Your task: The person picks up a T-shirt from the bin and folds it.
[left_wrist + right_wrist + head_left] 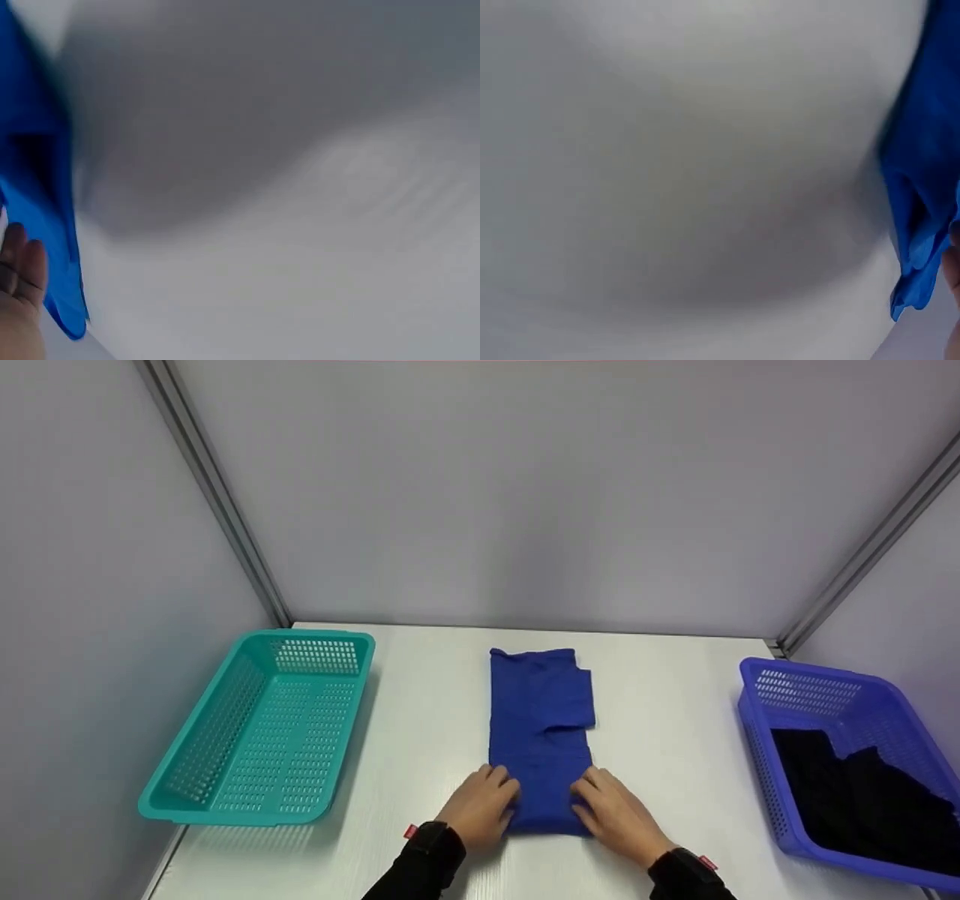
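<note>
A blue shirt, folded into a long narrow strip, lies on the white table with its near end turned over itself. What looks like a sleeve sticks out past its right edge. At the near left corner my left hand grips the cloth with curled fingers. My right hand holds the near right side the same way, thumb toward the middle. In the left wrist view the shirt shows a dark gap between layers beside the fingers. Loose folds of the shirt show in the right wrist view, next to fingertips at the frame edge.
On the left stands a teal perforated basket with nothing visible inside. A purple basket on the right contains black cloth. Grey panels enclose the white table at the back and sides.
</note>
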Demonstrator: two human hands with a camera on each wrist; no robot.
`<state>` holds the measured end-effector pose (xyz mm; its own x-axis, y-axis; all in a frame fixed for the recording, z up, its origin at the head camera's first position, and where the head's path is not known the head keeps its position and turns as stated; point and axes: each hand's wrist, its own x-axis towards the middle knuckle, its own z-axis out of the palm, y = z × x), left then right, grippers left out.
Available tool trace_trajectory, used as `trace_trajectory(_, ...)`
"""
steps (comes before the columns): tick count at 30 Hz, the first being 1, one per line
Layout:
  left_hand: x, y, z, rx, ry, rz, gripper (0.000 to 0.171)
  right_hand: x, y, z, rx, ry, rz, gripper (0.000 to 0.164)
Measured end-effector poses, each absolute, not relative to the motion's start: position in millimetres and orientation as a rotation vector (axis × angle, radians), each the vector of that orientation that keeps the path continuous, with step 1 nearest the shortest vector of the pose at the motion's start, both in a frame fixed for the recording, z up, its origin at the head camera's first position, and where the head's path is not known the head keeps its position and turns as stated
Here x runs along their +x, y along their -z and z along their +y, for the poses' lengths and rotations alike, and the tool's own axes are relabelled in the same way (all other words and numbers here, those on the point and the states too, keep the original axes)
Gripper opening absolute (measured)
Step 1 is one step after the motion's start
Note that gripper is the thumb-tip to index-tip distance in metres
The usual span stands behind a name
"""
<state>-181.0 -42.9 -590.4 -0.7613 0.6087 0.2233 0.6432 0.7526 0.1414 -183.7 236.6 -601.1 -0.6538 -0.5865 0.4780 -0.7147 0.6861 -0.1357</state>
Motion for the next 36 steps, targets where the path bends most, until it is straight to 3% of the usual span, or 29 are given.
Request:
trace_trajectory(11,-162.4,604.8,-55.5,-1.237,0.001,-2.662,0.023,-158.3,623.3,256.2,1.195,-0.344,-2.449,0.031)
trace_trajectory(16,-161.2,606.3,-56.9,-1.221,-0.185,-2.494,0.011,-160.0,627.2,254.6,1.169,-0.258,-2.340,0.013)
trace_trajectory(18,-161.4,601.9,-57.1,-1.186,-0.176,-2.483,0.012,-161.2,625.6,252.5,1.126,-0.259,-2.308,0.014)
trace_trajectory(23,-166.2,575.4,-59.4,-0.989,0.156,-2.521,0.015,-164.6,603.9,249.6,0.929,-0.426,-2.323,0.028)
trace_trajectory(29,-176.4,543.2,-59.1,-0.786,0.719,-2.405,0.016,-171.8,563.5,242.5,0.762,-0.672,-2.323,0.031)
trace_trajectory(36,-174.1,515.0,-66.3,-0.732,1.017,-2.446,0.014,-173.0,527.5,237.3,0.763,-0.880,-2.324,0.030)
